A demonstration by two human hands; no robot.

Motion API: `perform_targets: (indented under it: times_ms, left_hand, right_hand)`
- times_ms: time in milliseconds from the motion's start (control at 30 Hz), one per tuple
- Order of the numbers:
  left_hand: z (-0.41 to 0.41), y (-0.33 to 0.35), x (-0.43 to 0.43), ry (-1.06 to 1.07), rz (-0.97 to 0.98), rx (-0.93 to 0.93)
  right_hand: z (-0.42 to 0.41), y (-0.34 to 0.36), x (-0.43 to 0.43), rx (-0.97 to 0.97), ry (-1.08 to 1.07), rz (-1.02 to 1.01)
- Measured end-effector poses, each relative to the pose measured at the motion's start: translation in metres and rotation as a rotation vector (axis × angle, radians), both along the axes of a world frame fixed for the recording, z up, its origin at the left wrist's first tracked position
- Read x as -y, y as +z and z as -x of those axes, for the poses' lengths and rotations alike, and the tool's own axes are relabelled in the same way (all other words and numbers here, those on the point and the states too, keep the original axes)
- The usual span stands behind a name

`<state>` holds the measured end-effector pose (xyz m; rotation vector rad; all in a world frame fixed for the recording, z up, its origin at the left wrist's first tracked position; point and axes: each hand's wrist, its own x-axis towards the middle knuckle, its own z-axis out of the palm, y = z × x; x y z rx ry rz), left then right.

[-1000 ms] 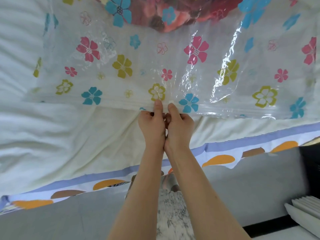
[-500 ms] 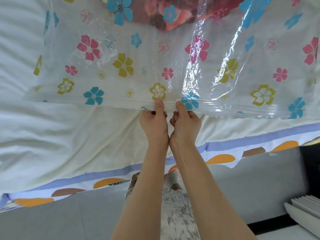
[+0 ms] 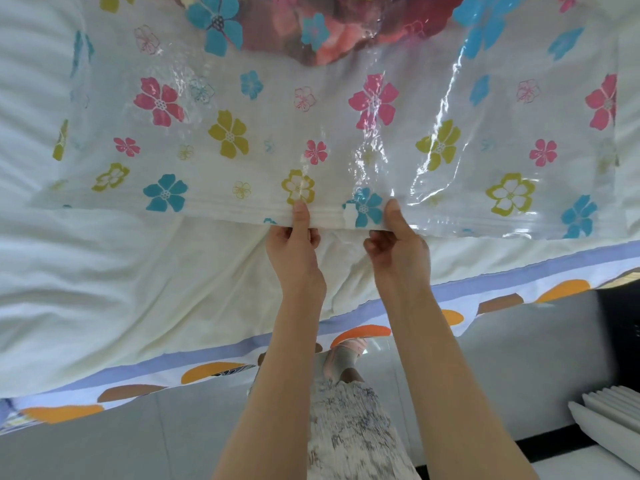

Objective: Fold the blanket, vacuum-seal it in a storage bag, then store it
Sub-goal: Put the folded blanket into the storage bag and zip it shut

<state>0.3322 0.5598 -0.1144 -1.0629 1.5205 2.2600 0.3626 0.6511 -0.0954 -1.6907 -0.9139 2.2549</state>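
A clear plastic storage bag printed with pink, blue and yellow flowers lies flat on the bed. A reddish folded blanket shows through it at the top edge of the view. The bag's zip strip runs along its near edge. My left hand pinches that strip, thumb on top. My right hand pinches the same strip a hand's width to the right, thumb on top, beside a blue flower.
The bag rests on a white bed sheet whose border has a purple band and orange and brown shapes. Below lies grey floor. A white ribbed object sits at the lower right. A slipper shows between my arms.
My two hands were side by side on the zip strip. The right hand has slid to the right along it, so a gap has opened between them.
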Motion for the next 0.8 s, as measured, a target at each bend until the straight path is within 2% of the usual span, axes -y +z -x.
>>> perform_targets:
  times_ms: [67, 200, 300, 433, 600, 800]
  left_hand:
    - [-0.004, 0.002, -0.007, 0.005, -0.114, 0.024]
    - [-0.016, 0.005, -0.027, -0.178, -0.221, 0.031]
    - [-0.015, 0.003, -0.034, -0.213, -0.19, 0.017]
    - [-0.015, 0.005, -0.031, -0.339, -0.079, -0.028]
    - [-0.014, 0.006, -0.025, -0.326, -0.05, -0.049]
    - [-0.016, 0.012, -0.026, -0.346, 0.034, -0.055]
  right_hand:
    - [-0.004, 0.001, -0.006, -0.015, 0.015, -0.076]
    - [-0.007, 0.002, -0.005, -0.029, 0.048, -0.167]
    - [-0.008, 0.0, -0.004, -0.016, 0.1, -0.158]
    - [-0.004, -0.002, 0.01, 0.027, 0.369, -0.127]
    - [0.003, 0.0, 0.022, -0.092, 0.264, -0.125]
    - [0.007, 0.007, 0.019, -0.035, 0.168, -0.092]
